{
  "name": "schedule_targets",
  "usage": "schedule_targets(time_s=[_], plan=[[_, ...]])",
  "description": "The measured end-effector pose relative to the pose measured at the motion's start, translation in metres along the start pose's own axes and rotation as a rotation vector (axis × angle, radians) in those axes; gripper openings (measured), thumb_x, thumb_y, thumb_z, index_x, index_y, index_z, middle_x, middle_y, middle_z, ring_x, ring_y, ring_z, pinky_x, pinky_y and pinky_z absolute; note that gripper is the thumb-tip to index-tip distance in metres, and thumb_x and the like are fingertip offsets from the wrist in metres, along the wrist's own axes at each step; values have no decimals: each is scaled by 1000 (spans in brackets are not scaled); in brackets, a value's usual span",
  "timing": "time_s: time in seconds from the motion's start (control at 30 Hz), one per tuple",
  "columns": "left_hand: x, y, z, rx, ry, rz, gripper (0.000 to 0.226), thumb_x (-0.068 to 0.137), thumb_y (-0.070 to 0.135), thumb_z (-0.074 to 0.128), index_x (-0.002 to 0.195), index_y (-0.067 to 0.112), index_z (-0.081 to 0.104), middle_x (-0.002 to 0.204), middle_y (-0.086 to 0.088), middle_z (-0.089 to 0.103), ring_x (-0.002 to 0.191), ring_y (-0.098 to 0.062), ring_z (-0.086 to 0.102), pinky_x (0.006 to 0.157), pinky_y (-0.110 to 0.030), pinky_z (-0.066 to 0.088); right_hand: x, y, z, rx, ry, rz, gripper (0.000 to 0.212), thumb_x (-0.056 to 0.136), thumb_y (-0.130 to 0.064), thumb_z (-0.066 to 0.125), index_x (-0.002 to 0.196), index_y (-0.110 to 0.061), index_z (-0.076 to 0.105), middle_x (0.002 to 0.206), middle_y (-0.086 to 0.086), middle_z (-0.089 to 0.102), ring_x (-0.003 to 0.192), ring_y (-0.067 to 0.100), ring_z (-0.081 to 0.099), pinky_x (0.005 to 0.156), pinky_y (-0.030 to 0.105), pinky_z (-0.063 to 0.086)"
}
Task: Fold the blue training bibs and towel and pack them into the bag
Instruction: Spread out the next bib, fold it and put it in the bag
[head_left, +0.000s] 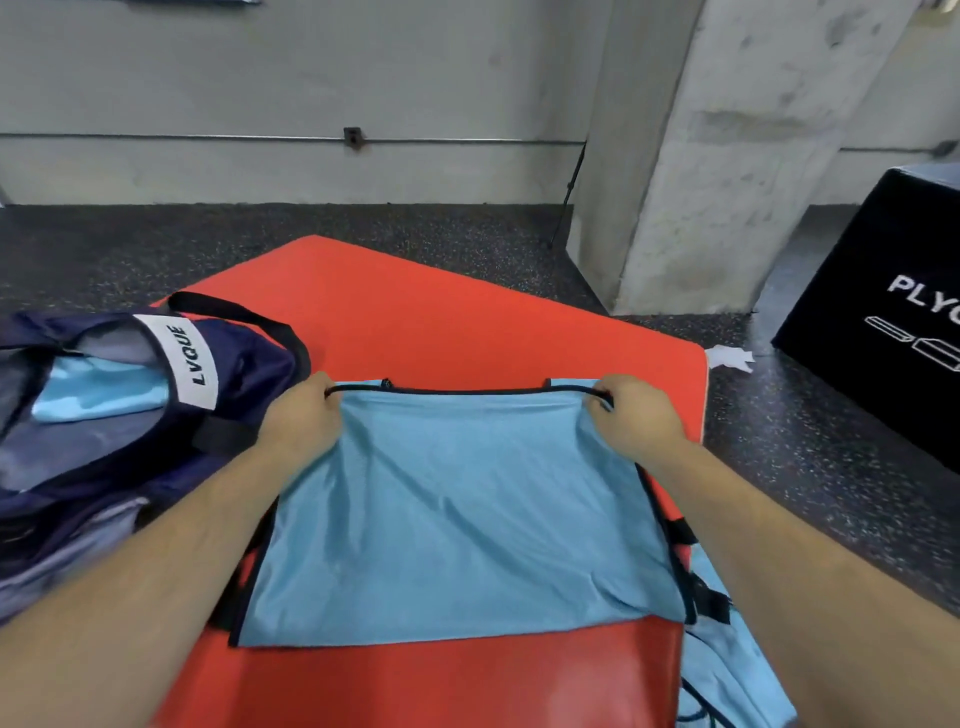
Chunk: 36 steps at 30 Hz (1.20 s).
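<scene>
The light blue mesh training bib with dark piped edges (457, 519) lies spread across the middle of the frame. Its far edge is pulled taut between the left hand (306, 415) and the right hand (631, 415), and each hand's fingers are curled round a corner of that dark trim. The bib's right side runs close along the right edge of the red-orange padded mat (415, 322) beneath it. Bare mat shows beyond the far edge and in a strip below the near hem. At the left of the frame, just beside the left forearm, a navy fabric bag with a white "LVQUE" label (234, 374) sits open, with a folded light blue cloth (98, 389) inside. More light blue fabric (737, 675) spills off the mat at the lower right. Around the mat is dark speckled rubber floor (467, 228). A grey concrete pillar (701, 156) stands at the upper right, a black printed box (883, 312) at the right edge, and a small white scrap (730, 358) between the box and the mat.
</scene>
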<state>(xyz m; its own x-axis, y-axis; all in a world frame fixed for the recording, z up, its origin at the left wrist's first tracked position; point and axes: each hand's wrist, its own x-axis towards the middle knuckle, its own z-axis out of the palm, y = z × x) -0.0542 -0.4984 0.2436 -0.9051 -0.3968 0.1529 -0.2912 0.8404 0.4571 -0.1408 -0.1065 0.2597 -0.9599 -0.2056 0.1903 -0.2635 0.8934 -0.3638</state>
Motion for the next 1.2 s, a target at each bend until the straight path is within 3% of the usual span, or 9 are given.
schedule_targets(time_s=[0.13,0.27,0.37,0.5,0.63,0.83,0.97,1.07,1.2], plan=[[14,0,5,56,23,14,18,98,23,49,94,8,59,94,-13,61,87,-36,59,73,-40,45,15,-2,9,-50,42,37,21,96,-31,53,88,-12,59,95,7,57,80,33,60,65,37,50],[16,-1,15,52,8,4,25,99,24,51,119,13,60,119,-11,46,96,-37,60,85,-45,50,22,0,26,-62,35,19,22,98,-30,52,112,-15,61,120,3,51,108,28,46,74,40,49],[22,-1,18,98,-12,20,34,101,23,46,133,16,56,128,-7,48,111,-32,56,89,-46,49,32,0,30,-55,11,23,30,99,-29,52,126,-19,59,120,0,59,116,28,39,82,42,48],[33,6,12,182,9,47,27,101,20,45,114,9,66,111,-11,53,107,-33,50,82,-48,49,45,-4,30,-283,23,6,27,96,-26,54,117,-13,64,114,8,57,113,33,41,86,41,41],[53,21,-21,268,89,75,19,100,24,49,104,18,67,108,-9,62,109,-35,46,82,-40,34,60,-10,6,-132,125,-54,16,92,-14,55,104,-7,62,109,10,56,119,34,40,88,42,38],[60,53,-111,-219,136,154,7,102,18,46,109,18,48,98,-8,62,91,-32,58,79,-42,43,62,-45,-88,34,238,-156,16,100,-15,50,113,-11,57,100,11,58,106,33,46,90,42,35],[33,79,-180,-242,146,312,21,97,4,42,96,24,48,82,-4,58,67,-26,53,63,-35,42,39,-62,-152,100,249,-292,16,97,-6,48,105,-20,50,81,5,55,76,30,51,67,42,39],[11,86,-220,-127,137,384,46,86,-11,40,75,27,63,82,-3,62,72,-26,56,62,-23,41,18,-69,-191,92,240,-436,41,76,14,44,88,-17,67,86,2,58,83,24,56,77,39,48],[-39,98,-265,-218,110,428,45,92,-6,40,93,22,76,102,12,67,94,-12,60,83,-17,43,-29,-82,-242,165,164,-449,38,93,9,47,104,-15,75,101,-4,65,97,12,58,87,10,39]])
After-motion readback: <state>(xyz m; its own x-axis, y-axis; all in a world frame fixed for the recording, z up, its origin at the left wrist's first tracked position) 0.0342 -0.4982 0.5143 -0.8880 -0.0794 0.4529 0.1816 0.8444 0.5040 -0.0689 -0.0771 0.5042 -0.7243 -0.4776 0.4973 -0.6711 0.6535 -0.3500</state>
